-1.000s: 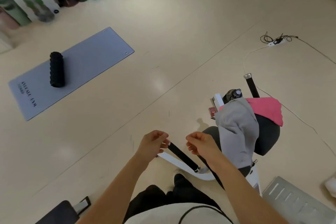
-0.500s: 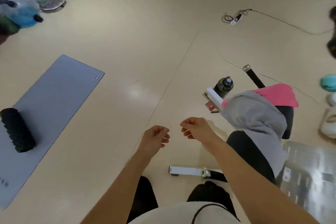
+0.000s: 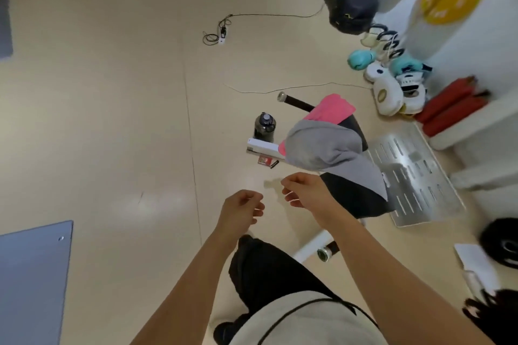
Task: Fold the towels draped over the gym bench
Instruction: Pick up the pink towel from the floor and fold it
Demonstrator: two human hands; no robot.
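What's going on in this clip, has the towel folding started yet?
Not yet. A person stands beside the gym bench with both arms out. The left hand and right hand are loosely curled and hold nothing. The grey towel and the pink towel lie draped over the bench, unfolded. The right hand is nearest the grey towel.

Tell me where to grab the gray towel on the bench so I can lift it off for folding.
Take the gray towel by its low hanging edge nearest you, reaching in from the right hand side. It lies on top of the pink towel, so it likely lifts off first.
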